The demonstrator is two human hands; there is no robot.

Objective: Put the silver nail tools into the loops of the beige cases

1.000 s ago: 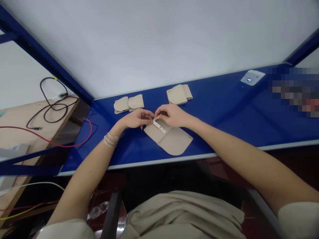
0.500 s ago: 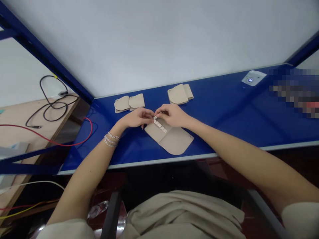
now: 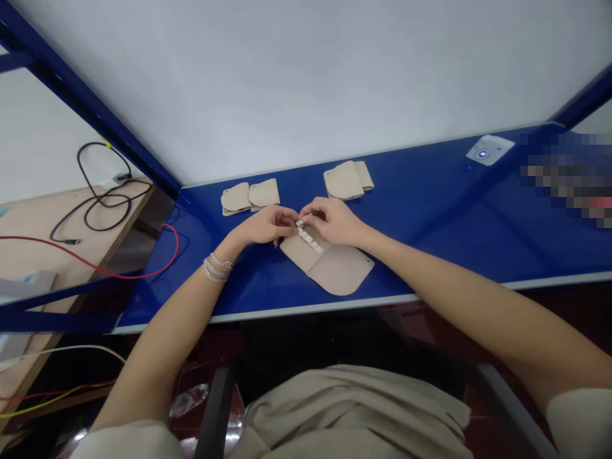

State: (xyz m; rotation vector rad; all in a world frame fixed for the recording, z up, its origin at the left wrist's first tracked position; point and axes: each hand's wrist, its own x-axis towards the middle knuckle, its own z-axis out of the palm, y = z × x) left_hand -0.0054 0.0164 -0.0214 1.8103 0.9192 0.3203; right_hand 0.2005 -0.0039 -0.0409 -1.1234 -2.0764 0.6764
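An opened beige case (image 3: 340, 271), leather-like with a rounded flap, lies flat near the table's front edge. A slanting row of small white pieces (image 3: 310, 241) runs along its middle. My left hand (image 3: 273, 224) is closed at the case's far end, its fingertips on the edge beside the row. My right hand (image 3: 329, 220) pinches at the end white piece (image 3: 300, 224), with a small dark part showing between thumb and forefinger. The two hands' fingertips nearly meet there, and they partly hide what is held.
Folded beige cases (image 3: 264, 193) lie at the back left, and another folded case (image 3: 345, 180) lies behind my right hand. A white device (image 3: 490, 150) with a lit round button stands at the far right of the blue table (image 3: 430, 210). A red cable (image 3: 176, 245) loops over the left edge.
The view has shifted slightly. My hands keep the same pinching hold at the end of the white row; the case lies as before.
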